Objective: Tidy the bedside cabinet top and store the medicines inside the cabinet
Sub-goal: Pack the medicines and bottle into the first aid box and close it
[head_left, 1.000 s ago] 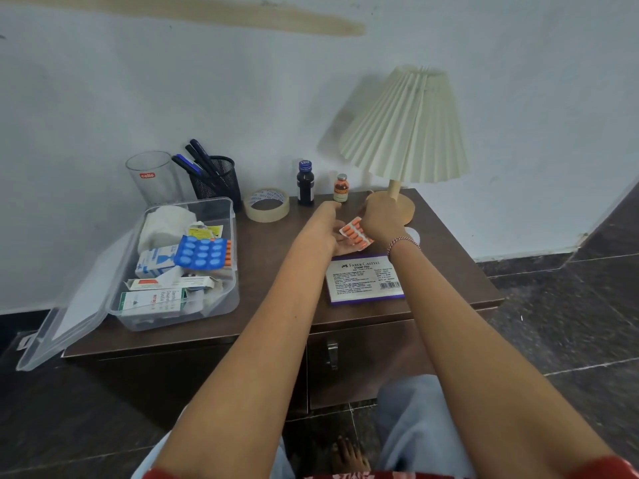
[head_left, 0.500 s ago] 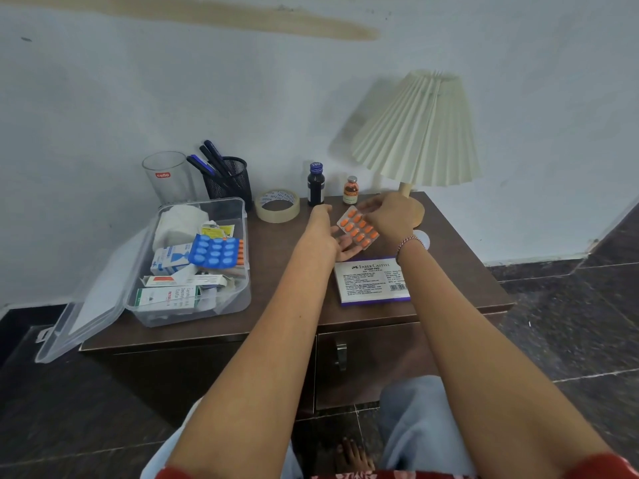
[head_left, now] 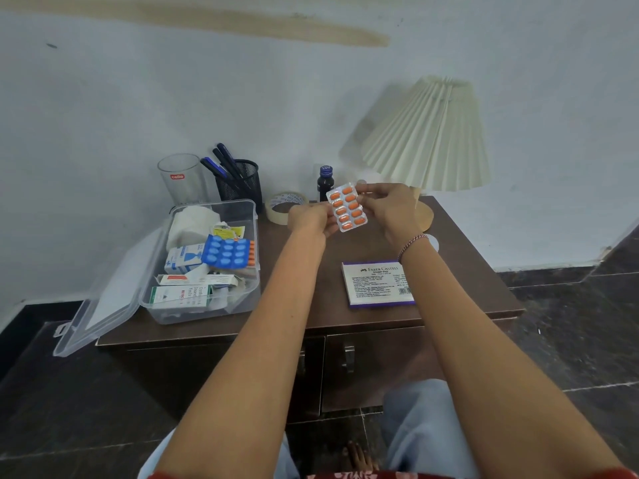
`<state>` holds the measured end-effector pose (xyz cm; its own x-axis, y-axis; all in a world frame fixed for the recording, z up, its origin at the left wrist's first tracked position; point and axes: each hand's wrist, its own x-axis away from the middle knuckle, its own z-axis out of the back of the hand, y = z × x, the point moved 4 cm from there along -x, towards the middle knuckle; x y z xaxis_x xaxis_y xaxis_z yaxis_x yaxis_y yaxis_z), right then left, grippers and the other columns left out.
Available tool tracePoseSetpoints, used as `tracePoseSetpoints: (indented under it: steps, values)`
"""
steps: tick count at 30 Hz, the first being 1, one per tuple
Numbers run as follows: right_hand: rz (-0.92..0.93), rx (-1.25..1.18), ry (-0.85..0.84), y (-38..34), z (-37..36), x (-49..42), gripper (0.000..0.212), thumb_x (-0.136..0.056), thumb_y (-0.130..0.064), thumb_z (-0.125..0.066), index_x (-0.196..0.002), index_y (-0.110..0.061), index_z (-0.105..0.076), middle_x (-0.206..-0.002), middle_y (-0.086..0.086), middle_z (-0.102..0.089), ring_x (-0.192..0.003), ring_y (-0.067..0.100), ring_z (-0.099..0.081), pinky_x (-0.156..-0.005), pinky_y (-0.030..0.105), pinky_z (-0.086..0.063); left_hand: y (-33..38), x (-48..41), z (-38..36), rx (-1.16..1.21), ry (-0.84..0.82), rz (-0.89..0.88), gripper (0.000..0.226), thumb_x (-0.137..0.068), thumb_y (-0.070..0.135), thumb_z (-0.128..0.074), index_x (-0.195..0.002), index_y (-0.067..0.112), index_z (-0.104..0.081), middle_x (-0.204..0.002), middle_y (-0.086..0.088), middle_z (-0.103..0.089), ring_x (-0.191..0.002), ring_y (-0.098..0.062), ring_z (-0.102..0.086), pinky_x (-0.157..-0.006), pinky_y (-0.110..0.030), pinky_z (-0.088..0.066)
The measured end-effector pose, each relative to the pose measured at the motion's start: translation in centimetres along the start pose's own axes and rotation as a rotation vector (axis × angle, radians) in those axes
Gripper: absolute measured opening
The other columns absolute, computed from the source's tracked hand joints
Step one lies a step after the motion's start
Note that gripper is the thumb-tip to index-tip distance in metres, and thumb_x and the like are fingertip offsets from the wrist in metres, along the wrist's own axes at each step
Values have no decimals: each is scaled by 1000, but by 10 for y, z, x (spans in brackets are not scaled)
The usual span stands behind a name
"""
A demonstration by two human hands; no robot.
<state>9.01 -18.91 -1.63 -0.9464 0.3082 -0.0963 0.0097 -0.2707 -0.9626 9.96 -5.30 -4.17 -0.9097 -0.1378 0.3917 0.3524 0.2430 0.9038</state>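
Note:
An orange pill strip [head_left: 346, 207] is held up above the brown cabinet top [head_left: 332, 299], tilted toward me. My right hand [head_left: 387, 209] pinches its right edge and top corner. My left hand [head_left: 311, 219] holds its lower left edge with curled fingers. A clear plastic box [head_left: 204, 305] on the left of the cabinet holds a blue pill strip [head_left: 226, 252], several medicine cartons and white gauze; its lid [head_left: 103, 299] hangs open to the left. A dark medicine bottle [head_left: 325, 181] stands at the back, partly hidden behind the strip.
A pleated lamp [head_left: 428, 136] stands at the back right. A stamp pad box [head_left: 378, 283] lies front right. A tape roll [head_left: 285, 205], mesh pen holder [head_left: 240, 183] and clear glass [head_left: 181, 178] stand at the back. The two cabinet doors [head_left: 366, 368] below are closed.
Both hands have lifted the orange pill strip higher above the cabinet top and turned it more upright toward me. A small orange bottle seen earlier is now hidden behind the hands.

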Motion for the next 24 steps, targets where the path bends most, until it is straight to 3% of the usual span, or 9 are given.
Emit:
tracePoseSetpoints:
  steps: [6, 9, 12, 16, 20, 22, 24]
  values:
    - [43, -19, -33, -9, -17, 6, 26, -85, -5, -65, -111, -5, -69, -105, 16, -71, -85, 17, -67, -84, 28, -56, 13, -1, 23, -36, 61, -153, 9, -89, -1, -58, -96, 1, -62, -86, -13, -67, -48, -10, -61, -50, -21, -54]
    - [68, 8, -31, -13, -25, 8, 26, -86, -7, -65, -112, -6, -69, -107, 15, -71, -94, 22, -69, -89, 33, -56, 20, -1, 35, -114, 105, -239, 9, -89, 1, -59, -97, 1, -64, -91, -13, -67, -59, -12, -62, -62, -26, -57]
    - [107, 29, -27, -18, -33, 12, 27, -86, -9, -66, -113, -7, -68, -106, 14, -72, -91, 21, -70, -79, 23, -57, 28, -2, 46, -171, 133, -294, 10, -89, 3, -58, -97, 3, -65, -92, -12, -67, -64, -13, -63, -63, -27, -57]
    - [176, 40, -32, -26, -49, 17, 27, -85, -4, -65, -112, -8, -68, -96, 13, -72, -77, 15, -69, -69, 15, -55, 41, -3, 68, -289, 198, -351, 11, -89, 8, -61, -98, 6, -67, -90, -8, -69, -67, -14, -67, -65, -28, -59]
    - [212, 68, -138, -35, -73, 22, 28, -83, 0, -67, -111, -6, -68, -77, 8, -67, -53, -1, -64, -54, 3, -50, 56, -2, 96, -439, 197, -363, 9, -86, 4, -60, -92, 4, -67, -96, -15, -71, -82, -26, -70, -82, -41, -58]
    - [197, 60, -213, -38, -85, 25, 28, -83, 1, -67, -111, -2, -66, -70, 5, -64, -48, -5, -63, -52, 3, -49, 61, -1, 112, -488, 187, -339, 6, -86, 1, -60, -84, 6, -64, -87, -14, -69, -76, -26, -70, -78, -39, -59]
    - [195, 71, -280, -41, -99, 31, 29, -81, 3, -68, -110, 1, -66, -71, 9, -64, -58, 0, -69, -54, 7, -52, 64, 0, 127, -538, 182, -308, 7, -86, -1, -60, -82, 5, -62, -81, -13, -66, -65, -21, -68, -65, -31, -59]
